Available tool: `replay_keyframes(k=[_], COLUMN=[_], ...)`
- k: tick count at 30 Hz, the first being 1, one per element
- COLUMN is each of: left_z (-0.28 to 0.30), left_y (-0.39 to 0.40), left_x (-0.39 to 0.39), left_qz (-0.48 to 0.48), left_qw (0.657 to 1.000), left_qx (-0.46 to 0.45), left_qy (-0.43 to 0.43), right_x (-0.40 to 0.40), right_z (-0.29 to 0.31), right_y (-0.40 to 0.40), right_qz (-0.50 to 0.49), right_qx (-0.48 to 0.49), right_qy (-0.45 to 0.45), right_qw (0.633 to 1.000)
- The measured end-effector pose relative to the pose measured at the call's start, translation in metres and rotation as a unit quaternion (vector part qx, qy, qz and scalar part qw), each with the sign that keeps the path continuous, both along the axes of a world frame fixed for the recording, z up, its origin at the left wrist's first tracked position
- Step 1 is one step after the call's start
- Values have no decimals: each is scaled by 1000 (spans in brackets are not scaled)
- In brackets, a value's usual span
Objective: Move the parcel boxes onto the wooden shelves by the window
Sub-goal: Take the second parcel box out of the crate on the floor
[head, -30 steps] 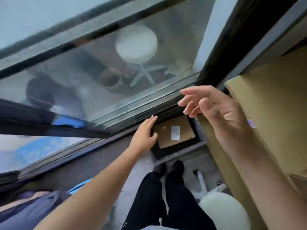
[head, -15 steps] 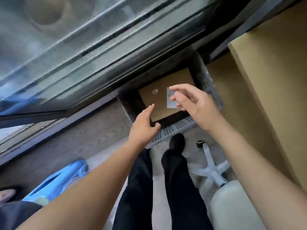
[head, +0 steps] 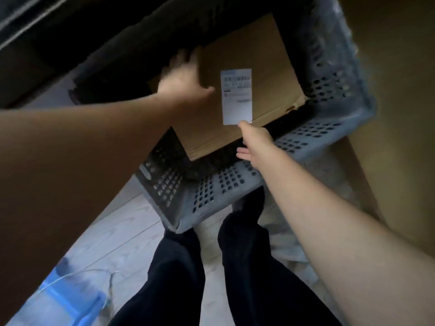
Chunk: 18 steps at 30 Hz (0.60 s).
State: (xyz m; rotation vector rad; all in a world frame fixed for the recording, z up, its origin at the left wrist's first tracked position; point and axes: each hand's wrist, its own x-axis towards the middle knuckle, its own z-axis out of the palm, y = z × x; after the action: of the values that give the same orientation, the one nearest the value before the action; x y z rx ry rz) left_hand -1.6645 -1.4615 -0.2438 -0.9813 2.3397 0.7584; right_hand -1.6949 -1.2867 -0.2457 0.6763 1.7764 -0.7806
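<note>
where the grey perforated plastic crate (head: 237, 184) sits on the pale wood-plank floor (head: 122, 234), a flat brown cardboard parcel box (head: 263, 74) with a white shipping label (head: 236, 96) lies tilted inside it. the left hand (head: 181, 81), blurred, lies spread over the box's left edge, fingers curling past it; whether it grips is unclear. the right hand (head: 255, 144) pinches the box's near edge, thumb on top by the label, fingers beneath. black-trousered legs (head: 211, 267) stand just before the crate. a tall tan wooden panel (head: 400, 114) rises on the right, and a blue plastic item (head: 68, 300) lies lower left.
</note>
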Motion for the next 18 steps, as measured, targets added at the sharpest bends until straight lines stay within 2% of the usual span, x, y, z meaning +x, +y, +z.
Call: replay_keyframes(k=[5,8,12,18], left_z=[-38,-30,9,100], left_y=[-16,-16,-7,-2], left_x=[-23,-26,-19,5], left_qz=[55,111,58,109], left_qw=[998,992,998,993], left_qx=[11,40,9,15], left_qy=[-37,-41,-36,36], right_x=[-3,0,13,31], right_z=[-39,-37,-9,66], right_y=[-6,1,17,23], right_qz=[-201,-233,-262,-285], right_qx=[-66,-61,-70,-90], right_qy=[-64,-78,-88,-87], right_qw=[975,967,958,950])
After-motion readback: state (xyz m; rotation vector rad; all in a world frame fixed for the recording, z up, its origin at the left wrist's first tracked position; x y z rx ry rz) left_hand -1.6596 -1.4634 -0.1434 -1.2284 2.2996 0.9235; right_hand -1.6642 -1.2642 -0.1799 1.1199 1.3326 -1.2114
